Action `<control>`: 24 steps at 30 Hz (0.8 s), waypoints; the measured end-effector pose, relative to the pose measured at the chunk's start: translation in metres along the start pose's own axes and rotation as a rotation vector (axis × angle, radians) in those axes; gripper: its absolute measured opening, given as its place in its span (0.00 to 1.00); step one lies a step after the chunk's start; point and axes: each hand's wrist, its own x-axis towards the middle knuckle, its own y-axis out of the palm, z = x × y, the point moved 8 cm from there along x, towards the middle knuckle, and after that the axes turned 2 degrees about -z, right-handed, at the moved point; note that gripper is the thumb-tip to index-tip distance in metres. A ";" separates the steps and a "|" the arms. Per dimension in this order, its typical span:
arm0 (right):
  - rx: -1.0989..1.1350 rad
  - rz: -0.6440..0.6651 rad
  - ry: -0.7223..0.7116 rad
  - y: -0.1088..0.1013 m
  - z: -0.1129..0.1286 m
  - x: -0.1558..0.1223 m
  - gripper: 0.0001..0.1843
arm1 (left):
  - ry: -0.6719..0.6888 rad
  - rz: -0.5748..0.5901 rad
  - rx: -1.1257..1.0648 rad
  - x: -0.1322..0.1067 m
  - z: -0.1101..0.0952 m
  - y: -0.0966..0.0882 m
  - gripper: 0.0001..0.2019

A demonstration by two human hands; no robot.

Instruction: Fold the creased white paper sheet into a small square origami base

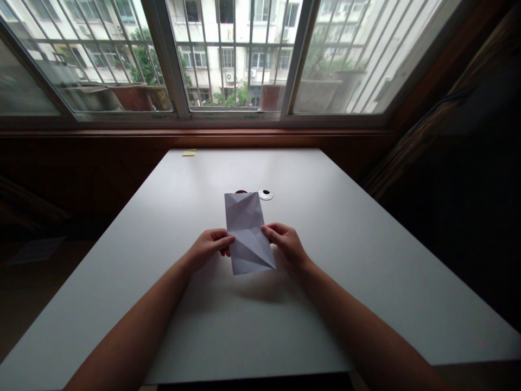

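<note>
Barred window (236, 60) at 12 o'clock, behind the worktop (118, 304). White worktop runs under everything here. Paper (246, 220): one pale sheet, held up over the worktop's middle, long side roughly 12 to 6. Left hand (208, 248) on its 9 o'clock edge, fingers closed on the paper, thumb on top. Right hand (287, 243) at 3 o'clock, same pinch, thumb on the near face. Progress: creases are in, one crossing the middle from 9 to 3, slanting ones toward 12 and toward 5; so some folding looks done. Sheet is mostly opened out, no finished shape yet; looks like an early stage, and folding along those creases seems left. Number of folds left: cannot tell. Yellow note (189, 153) at 11, far edge. White ring (265, 196) at 1, just past the paper. Reddish disc (241, 191) at 12, mostly hidden.
</note>
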 end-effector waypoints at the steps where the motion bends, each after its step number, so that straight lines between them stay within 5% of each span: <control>1: -0.005 0.000 -0.005 0.000 0.000 0.000 0.16 | 0.009 -0.015 0.002 0.000 0.000 -0.001 0.15; 17: -0.241 0.066 -0.086 0.009 0.012 -0.005 0.18 | 0.136 -0.345 0.083 0.000 -0.010 -0.029 0.15; 24: -0.439 -0.001 -0.189 0.006 0.023 -0.007 0.20 | 0.500 -0.728 0.408 -0.032 -0.062 -0.045 0.10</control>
